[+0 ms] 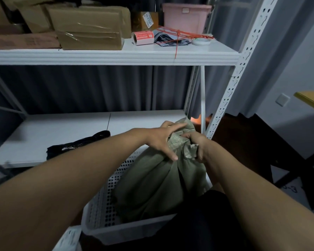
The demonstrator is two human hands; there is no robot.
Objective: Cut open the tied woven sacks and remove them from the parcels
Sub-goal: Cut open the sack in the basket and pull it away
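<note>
We record: olive-green woven sack point(152, 182); white perforated basket point(105, 201); white shelving point(116, 55); brown cardboard boxes point(89, 28); pink bin point(186, 17); red-and-white label roll point(143, 38); red string point(178, 38); black bag point(76, 145).

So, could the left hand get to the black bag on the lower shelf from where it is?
Probably yes. The left hand rests with fingers spread on the green sack, holding nothing, and the black bag lies uncovered on the lower shelf to its left.

Olive-green woven sack point(158, 180) stands bunched at its top in a white perforated basket point(105, 201).
</note>
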